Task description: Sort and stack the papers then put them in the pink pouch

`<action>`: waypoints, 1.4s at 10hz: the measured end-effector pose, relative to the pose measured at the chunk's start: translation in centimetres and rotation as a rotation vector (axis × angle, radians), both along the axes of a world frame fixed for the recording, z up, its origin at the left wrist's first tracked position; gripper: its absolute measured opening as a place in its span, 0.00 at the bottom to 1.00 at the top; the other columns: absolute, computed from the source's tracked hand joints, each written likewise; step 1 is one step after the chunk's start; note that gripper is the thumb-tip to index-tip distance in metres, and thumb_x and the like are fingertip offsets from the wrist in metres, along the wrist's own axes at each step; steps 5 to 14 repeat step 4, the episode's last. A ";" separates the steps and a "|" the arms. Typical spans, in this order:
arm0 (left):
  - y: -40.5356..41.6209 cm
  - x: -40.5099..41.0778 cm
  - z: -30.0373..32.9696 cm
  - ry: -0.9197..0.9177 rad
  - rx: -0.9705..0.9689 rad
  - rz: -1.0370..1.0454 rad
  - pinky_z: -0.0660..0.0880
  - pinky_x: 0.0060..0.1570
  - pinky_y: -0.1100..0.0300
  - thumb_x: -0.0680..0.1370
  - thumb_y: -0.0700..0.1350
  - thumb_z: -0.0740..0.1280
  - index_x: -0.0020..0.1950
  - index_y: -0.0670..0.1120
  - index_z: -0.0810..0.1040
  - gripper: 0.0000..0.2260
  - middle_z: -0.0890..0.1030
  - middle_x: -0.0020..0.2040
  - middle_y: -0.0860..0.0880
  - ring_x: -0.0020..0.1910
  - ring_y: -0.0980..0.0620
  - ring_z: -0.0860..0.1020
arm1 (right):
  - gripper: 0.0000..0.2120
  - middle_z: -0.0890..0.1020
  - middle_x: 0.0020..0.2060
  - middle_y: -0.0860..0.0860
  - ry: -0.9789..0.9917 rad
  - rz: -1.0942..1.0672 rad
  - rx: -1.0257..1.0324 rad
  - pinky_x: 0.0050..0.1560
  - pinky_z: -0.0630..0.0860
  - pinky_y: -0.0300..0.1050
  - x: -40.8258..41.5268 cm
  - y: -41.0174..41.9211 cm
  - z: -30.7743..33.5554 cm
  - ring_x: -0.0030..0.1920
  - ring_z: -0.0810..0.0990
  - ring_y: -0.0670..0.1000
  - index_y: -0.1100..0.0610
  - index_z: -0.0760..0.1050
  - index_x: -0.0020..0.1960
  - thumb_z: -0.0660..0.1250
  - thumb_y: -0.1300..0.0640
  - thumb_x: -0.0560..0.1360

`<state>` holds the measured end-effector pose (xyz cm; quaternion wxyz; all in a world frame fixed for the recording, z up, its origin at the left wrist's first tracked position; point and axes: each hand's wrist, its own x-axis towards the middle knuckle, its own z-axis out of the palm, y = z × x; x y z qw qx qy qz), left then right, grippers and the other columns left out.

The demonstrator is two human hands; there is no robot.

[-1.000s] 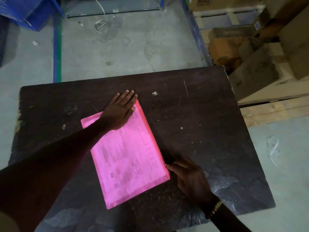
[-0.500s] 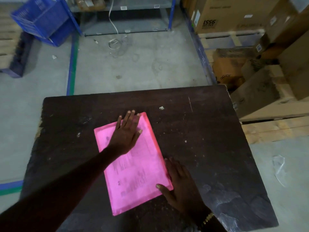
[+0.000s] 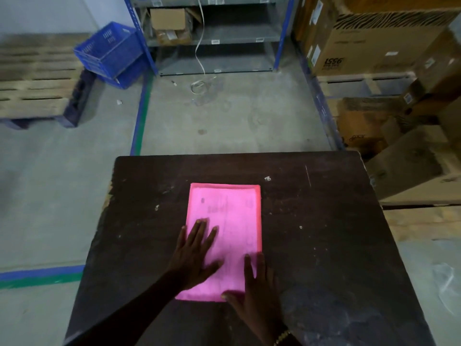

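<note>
Squared up from its earlier slant, the pink pouch [image 3: 224, 236] now lies straight on the dark table [image 3: 324, 245], long edges running away from the person, and both hands have slid back to its near end. Faint print showing through the translucent cover suggests the papers [image 3: 224, 208] are already inside. On the pouch's near-left part the left hand [image 3: 197, 253] rests flat, fingers spread and straight, gripping nothing. At the pouch's near-right corner the right hand [image 3: 257, 283] also lies open, fingers extended along the right edge and thumb laid across the near edge. Beyond the table's far side stand a blue crate [image 3: 109, 51], a metal shelf rack [image 3: 214, 36] and stacked cardboard boxes [image 3: 369, 41]. Judging by the pose, the work looks nearly finished, with only smoothing or closing left. Whether the pouch's opening is fastened cannot be made out; if it is not, lifting or tilting the pouch could let the sheets slip out, and a hard sliding press could crease them.
</note>
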<state>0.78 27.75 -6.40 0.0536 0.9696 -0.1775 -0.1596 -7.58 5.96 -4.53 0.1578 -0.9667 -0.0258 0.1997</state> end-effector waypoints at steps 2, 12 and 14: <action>0.2 -0.5 0.6 0.026 -0.009 0.061 0.46 0.78 0.34 0.78 0.74 0.48 0.83 0.54 0.45 0.40 0.41 0.84 0.45 0.83 0.44 0.40 | 0.53 0.74 0.75 0.62 0.032 0.005 -0.025 0.58 0.82 0.63 -0.1 -0.2 0.1 0.67 0.81 0.64 0.55 0.70 0.79 0.62 0.20 0.68; 0.4 -0.7 2.0 -0.041 -0.107 0.081 0.48 0.78 0.35 0.78 0.73 0.52 0.84 0.50 0.44 0.42 0.41 0.84 0.46 0.83 0.43 0.43 | 0.54 0.45 0.86 0.53 0.036 0.070 0.034 0.81 0.56 0.66 2.4 -1.4 2.8 0.85 0.50 0.57 0.46 0.41 0.85 0.49 0.16 0.71; 0.4 -0.7 2.0 -0.041 -0.107 0.081 0.48 0.78 0.35 0.78 0.73 0.52 0.84 0.50 0.44 0.42 0.41 0.84 0.46 0.83 0.43 0.43 | 0.54 0.45 0.86 0.53 0.036 0.070 0.034 0.81 0.56 0.66 2.4 -1.4 2.8 0.85 0.50 0.57 0.46 0.41 0.85 0.49 0.16 0.71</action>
